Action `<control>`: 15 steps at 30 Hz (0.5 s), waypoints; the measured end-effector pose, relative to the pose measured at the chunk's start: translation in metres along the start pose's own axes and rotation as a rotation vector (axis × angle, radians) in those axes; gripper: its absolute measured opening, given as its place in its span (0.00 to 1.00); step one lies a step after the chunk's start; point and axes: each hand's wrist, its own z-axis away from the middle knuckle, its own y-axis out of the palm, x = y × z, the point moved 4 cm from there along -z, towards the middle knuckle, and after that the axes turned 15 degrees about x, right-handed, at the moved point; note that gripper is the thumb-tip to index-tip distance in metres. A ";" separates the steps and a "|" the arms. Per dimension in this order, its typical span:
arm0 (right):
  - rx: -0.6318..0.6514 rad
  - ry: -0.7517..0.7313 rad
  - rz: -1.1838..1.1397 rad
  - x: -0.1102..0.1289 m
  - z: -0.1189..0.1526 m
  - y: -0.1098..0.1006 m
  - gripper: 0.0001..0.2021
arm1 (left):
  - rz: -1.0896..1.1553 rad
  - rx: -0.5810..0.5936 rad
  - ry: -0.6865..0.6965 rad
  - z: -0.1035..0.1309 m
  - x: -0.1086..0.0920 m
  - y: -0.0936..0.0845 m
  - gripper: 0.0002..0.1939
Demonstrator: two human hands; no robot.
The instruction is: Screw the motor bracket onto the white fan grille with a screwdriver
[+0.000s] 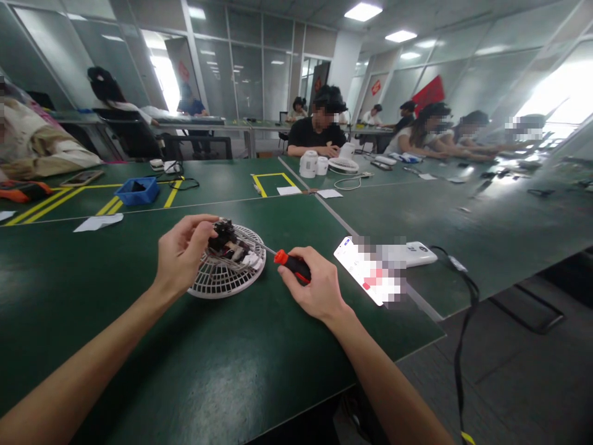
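Note:
On the green table a round white fan grille [222,284] lies flat, with a black motor assembly [225,233] and some wires on top of it. My left hand [183,250] is closed on the black motor assembly, thumb and fingers pinching its left side. My right hand [317,281] wraps around the red and black handle of a screwdriver [293,264]. The metal shaft points left and reaches over the grille to the motor assembly. Whether the tip sits on a screw is too small to tell.
Right of my right hand lie a lit phone [365,272] and a white power bank [419,253] with a black cable [472,296]. A blue bin [138,190] stands at the back left. Across the table a person [319,123] sits behind white fan parts [343,164].

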 end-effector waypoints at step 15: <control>0.214 0.351 -0.018 -0.008 0.020 -0.019 0.03 | -0.839 0.000 0.491 0.001 0.026 0.009 0.05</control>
